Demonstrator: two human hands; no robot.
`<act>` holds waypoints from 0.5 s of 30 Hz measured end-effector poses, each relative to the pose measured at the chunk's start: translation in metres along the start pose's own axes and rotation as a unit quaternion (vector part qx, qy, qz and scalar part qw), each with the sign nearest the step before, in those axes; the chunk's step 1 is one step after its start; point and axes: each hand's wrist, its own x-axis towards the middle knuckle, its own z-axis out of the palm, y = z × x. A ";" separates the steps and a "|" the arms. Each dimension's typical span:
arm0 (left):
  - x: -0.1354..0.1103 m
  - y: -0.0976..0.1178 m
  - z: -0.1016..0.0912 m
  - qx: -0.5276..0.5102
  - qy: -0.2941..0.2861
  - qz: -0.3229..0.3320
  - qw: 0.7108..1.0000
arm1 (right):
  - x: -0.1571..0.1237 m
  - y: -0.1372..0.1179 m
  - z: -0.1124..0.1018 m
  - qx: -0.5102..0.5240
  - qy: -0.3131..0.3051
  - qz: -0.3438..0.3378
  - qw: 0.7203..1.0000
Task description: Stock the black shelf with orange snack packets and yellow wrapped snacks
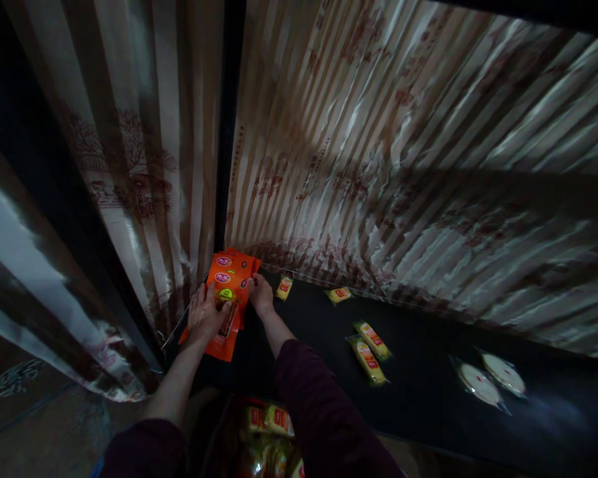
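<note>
A small stack of orange snack packets (226,338) lies in the back left corner of a dark shelf (319,345). My left hand (206,317) grips its left side, thumb across the printed front and fingers along the edge. At the opposite edge, the curled fingers of my right hand (260,293) pinch the packets near the upper right. Part of the lower packets is hidden under my left hand. Just right of my right hand sits a small yellow-wrapped snack (284,287).
Farther right are another yellow snack (339,294), a pair of longer yellow packs (367,362) and two round pale wrapped items (480,383). Below the shelf's front edge, several yellow packs (278,419) are gathered. Striped, creased sheeting (379,153) and a dark post (228,133) stand behind.
</note>
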 end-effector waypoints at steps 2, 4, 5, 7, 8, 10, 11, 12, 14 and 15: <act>0.002 -0.004 0.001 -0.005 -0.008 0.003 1.000 | 0.010 -0.003 0.003 -0.009 0.000 0.014 1.000; 0.003 -0.008 0.003 -0.010 -0.017 0.008 1.000 | 0.019 -0.005 0.003 -0.020 -0.005 0.022 1.000; 0.003 -0.010 0.004 -0.014 -0.019 0.013 1.000 | 0.023 -0.005 0.003 -0.026 -0.007 0.024 0.999; 0.004 -0.011 0.005 -0.023 -0.021 0.025 0.999 | 0.030 -0.006 0.003 -0.040 -0.015 0.025 0.999; 0.005 -0.012 0.006 -0.029 -0.020 0.027 0.999 | 0.033 -0.006 0.002 -0.048 -0.019 0.024 0.998; 0.006 -0.011 0.005 -0.041 -0.020 0.023 0.999 | 0.037 -0.005 0.002 -0.062 -0.027 0.020 0.997; 0.007 -0.011 0.005 -0.048 -0.020 0.017 0.998 | 0.039 -0.005 0.002 -0.068 -0.031 0.018 0.997; 0.007 -0.010 0.004 -0.056 -0.022 0.010 0.998 | 0.040 -0.004 0.001 -0.074 -0.032 0.015 0.997; 0.008 -0.009 0.002 -0.071 -0.027 -0.001 0.997 | 0.041 -0.001 0.001 -0.085 -0.034 0.011 0.996; 0.008 -0.009 0.001 -0.075 -0.030 -0.006 0.997 | 0.040 0.000 0.001 -0.089 -0.033 0.008 0.995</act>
